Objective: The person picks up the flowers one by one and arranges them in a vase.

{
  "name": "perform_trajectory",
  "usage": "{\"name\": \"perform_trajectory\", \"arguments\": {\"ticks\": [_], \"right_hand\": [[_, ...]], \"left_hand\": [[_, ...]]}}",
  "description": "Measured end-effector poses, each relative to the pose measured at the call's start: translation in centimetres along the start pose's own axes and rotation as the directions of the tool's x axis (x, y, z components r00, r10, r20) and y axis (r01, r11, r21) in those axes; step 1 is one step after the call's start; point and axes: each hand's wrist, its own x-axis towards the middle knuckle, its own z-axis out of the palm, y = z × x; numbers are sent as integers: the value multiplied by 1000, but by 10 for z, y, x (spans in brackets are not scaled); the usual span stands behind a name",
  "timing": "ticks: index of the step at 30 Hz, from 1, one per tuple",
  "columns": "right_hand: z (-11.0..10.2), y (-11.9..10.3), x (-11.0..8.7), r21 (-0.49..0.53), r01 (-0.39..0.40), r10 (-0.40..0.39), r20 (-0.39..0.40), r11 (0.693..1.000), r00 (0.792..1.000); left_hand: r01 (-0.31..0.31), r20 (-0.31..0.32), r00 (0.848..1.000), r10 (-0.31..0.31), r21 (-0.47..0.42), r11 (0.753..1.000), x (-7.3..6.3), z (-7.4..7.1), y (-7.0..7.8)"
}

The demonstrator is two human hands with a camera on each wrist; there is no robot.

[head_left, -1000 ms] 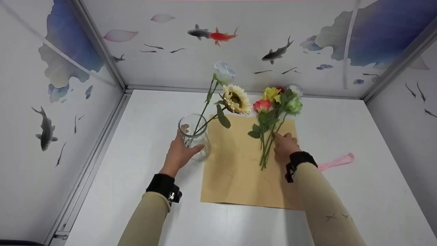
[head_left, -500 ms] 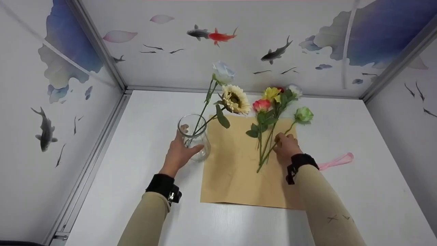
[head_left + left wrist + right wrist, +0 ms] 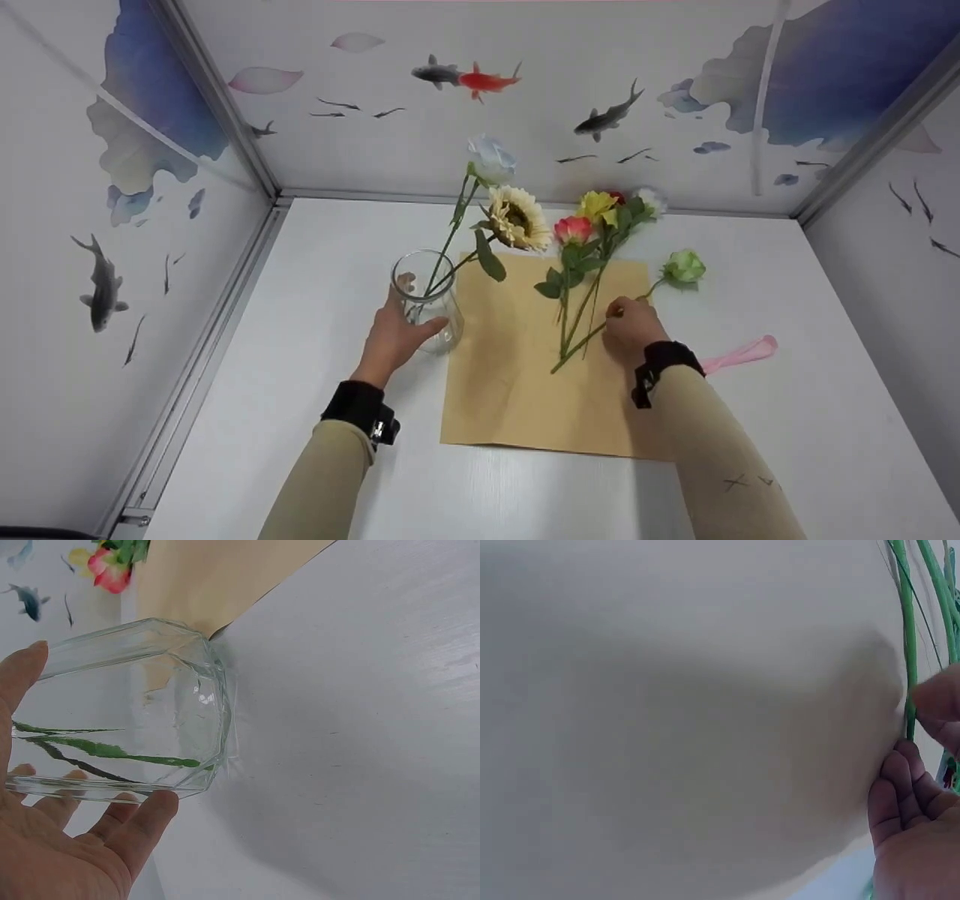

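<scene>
My left hand point(image 3: 395, 337) holds a clear glass vase point(image 3: 442, 330), thumb on one side and fingers along the other. In the left wrist view the faceted vase point(image 3: 180, 690) shows green stems point(image 3: 112, 750) inside. A pale blue rose point(image 3: 492, 159) and a cream sunflower point(image 3: 519, 218) lean out of it to the right. My right hand point(image 3: 634, 324) pinches the stem of a green flower point(image 3: 683, 267); in the right wrist view the stem point(image 3: 910, 652) runs between thumb and fingers. Left of that hand lie a pink-red flower point(image 3: 574, 230) and a yellow flower point(image 3: 598, 207).
Brown paper point(image 3: 517, 405) lies flat under the flower stems. A pink ribbon point(image 3: 742, 354) rests on the white table point(image 3: 817, 420), right of the right wrist. Red and white blooms point(image 3: 651, 199) are partly hidden at the back. Printed panels point(image 3: 360, 142) enclose the table.
The green flower has come away from the bunch, moving right and toward me with my right hand. The other stems have shifted slightly left. My left hand and the vase have stayed put.
</scene>
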Motion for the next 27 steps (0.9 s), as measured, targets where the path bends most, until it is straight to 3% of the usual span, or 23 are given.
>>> {"name": "perform_trajectory", "arguments": {"ticks": [9, 18, 27], "right_hand": [[3, -7, -4, 71, -65, 75, -151, 995, 986], [1, -13, -2, 134, -186, 206, -150, 973, 967], [-4, -17, -4, 53, -294, 299, -139, 954, 944]], "left_hand": [[11, 8, 1000, -11, -7, 1000, 1, 1, 0], [-7, -3, 1000, 7, 4, 1000, 0, 0, 1], [-2, -7, 1000, 2, 8, 1000, 0, 1, 0]]}}
